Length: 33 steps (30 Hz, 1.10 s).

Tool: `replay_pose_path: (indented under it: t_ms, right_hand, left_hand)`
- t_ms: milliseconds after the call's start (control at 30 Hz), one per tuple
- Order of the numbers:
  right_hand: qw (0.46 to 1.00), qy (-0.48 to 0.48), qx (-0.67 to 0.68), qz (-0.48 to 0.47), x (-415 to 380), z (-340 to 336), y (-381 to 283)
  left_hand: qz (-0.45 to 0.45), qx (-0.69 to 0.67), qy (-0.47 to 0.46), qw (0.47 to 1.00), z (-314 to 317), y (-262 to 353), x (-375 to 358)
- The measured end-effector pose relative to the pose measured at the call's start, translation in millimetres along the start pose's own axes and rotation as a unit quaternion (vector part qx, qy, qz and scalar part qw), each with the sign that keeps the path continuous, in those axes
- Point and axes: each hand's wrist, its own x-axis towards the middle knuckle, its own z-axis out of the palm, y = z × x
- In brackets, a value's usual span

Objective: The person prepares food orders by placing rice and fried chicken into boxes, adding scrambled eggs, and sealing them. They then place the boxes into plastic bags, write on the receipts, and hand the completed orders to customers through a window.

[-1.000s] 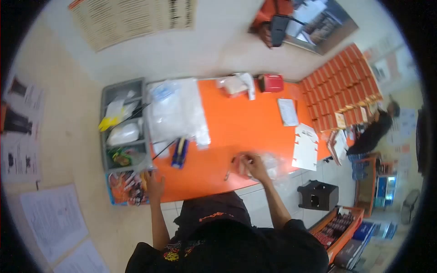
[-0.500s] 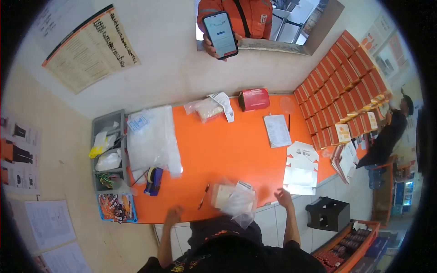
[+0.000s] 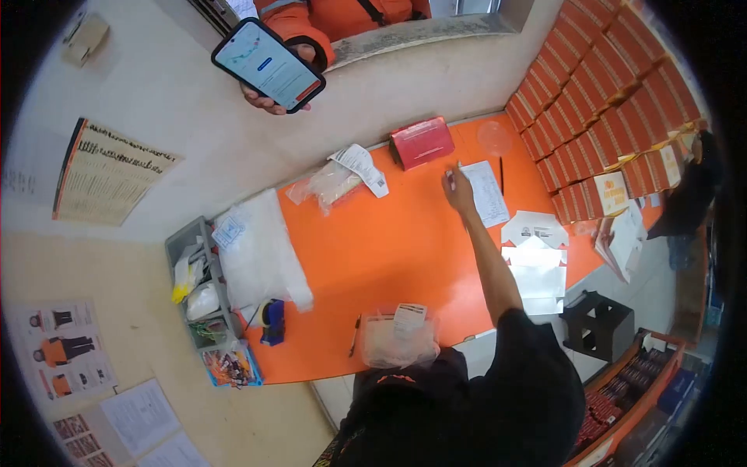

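Observation:
My right hand (image 3: 459,189) is stretched far over the orange table (image 3: 389,249). Its fingers extend forward, with nothing visible in them. Just right of it lies a small pad of written paper (image 3: 484,194), its left edge overlapped by the hand. Beyond the fingertips stands a red box (image 3: 422,143) against the wall. A clear plastic bag with a pale packet and a printed slip (image 3: 401,336) rests at the near table edge, close to my body. My left hand is out of view.
Across the wall opening, a person in an orange jacket (image 3: 342,27) holds out a phone (image 3: 268,66). Stacked orange boxes (image 3: 576,117) line the right side. Plastic bags (image 3: 264,257), a grey organizer (image 3: 189,233) and a tape dispenser (image 3: 272,321) sit left. A black stool (image 3: 597,325) stands right.
My right hand has reached forward from the near edge to the paper pad. My left hand has left the view. The camera view has shifted, and the phone appears nearer and farther left.

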Motion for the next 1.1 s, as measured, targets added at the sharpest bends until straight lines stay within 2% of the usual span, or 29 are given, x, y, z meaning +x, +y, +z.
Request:
replay_pose_path:
  t_ms: [67, 133, 200, 267, 333, 367, 400, 433, 500, 567, 600, 633, 667, 700, 867, 967, 1033, 1067, 1100]
  right_hand:
    - [0.996, 0.049, 0.009, -0.076, 50.5, 34.4, -27.7]
    - [0.988, -0.017, 0.055, -0.146, 75.6, 75.5, -54.8]
    - [0.974, -0.215, -0.054, -0.047, 85.1, 142.4, -62.9]
    - [0.971, -0.105, 0.004, -0.213, 52.5, 170.2, -101.0]
    - [0.960, -0.194, -0.113, -0.165, 33.6, 190.5, -127.7]
    - [0.959, -0.199, -0.113, -0.166, 25.0, 195.1, -135.1]
    - [0.954, -0.206, -0.151, -0.156, 16.2, 199.4, -143.3]
    - [0.947, -0.213, -0.189, -0.149, 10.1, 204.2, -150.0]
    - [0.953, -0.193, -0.182, -0.149, 0.0, 216.4, -153.4]
    - [0.954, -0.171, -0.185, -0.159, 3.3, 220.0, -151.0]
    - [0.952, -0.167, -0.195, -0.166, 3.9, 220.9, -149.8]
    - [0.951, -0.161, -0.204, -0.170, 3.9, 218.8, -149.3]
    - [0.948, -0.164, -0.209, -0.176, 4.1, 217.5, -148.1]
    - [0.948, -0.161, -0.205, -0.181, 5.4, 216.4, -148.7]
    - [0.946, -0.204, -0.200, -0.153, 11.2, 219.5, -155.1]
    - [0.959, -0.180, -0.164, -0.148, 17.3, 227.1, -160.9]
    - [0.965, -0.118, -0.150, -0.182, 25.0, 223.4, -184.7]
    - [0.964, -0.118, -0.151, -0.185, 30.2, 233.0, -184.0]
    - [0.949, -0.199, -0.145, -0.198, 37.1, 251.5, -175.3]
  left_hand:
    - [0.023, -0.036, 0.032, 0.999, -5.2, 30.7, 12.3]
    - [0.053, -0.079, 0.068, 0.993, -16.4, 65.2, 28.1]
    - [0.079, -0.113, 0.096, 0.986, -35.3, 105.4, 42.8]
    - [0.083, -0.090, 0.124, 0.985, -63.9, 174.6, 28.5]
    - [0.086, -0.072, 0.146, 0.983, -78.6, 203.7, 5.9]
    - [0.059, -0.118, 0.137, 0.982, -83.7, 205.8, 1.0]
    - [0.031, -0.165, 0.128, 0.977, -88.5, 206.3, -1.2]
    - [-0.004, -0.168, 0.126, 0.978, -85.1, 179.5, 8.8]
    - [-0.063, -0.147, 0.135, 0.978, -77.0, 163.1, -7.6]
    - [-0.088, -0.064, 0.137, 0.985, -52.5, 112.5, -8.0]
    - [-0.139, -0.059, 0.053, 0.987, -52.2, 112.3, -18.1]
    - [-0.018, 0.024, 0.095, 0.995, -16.0, 23.9, 11.4]
    - [-0.062, -0.012, 0.033, 0.997, -2.0, 0.0, 3.4]
    - [-0.080, -0.027, 0.018, 0.996, 7.4, -8.8, 0.8]
    - [-0.100, -0.091, -0.002, 0.991, 6.4, 14.7, -7.1]
    - [-0.089, -0.141, -0.010, 0.986, -12.1, 40.2, -5.9]
    - [-0.071, -0.187, -0.017, 0.980, -27.3, 52.7, 2.2]
    - [-0.058, -0.212, -0.015, 0.976, -32.1, 57.3, 8.6]
    - [-0.031, -0.221, 0.005, 0.975, -38.8, 67.6, 20.6]
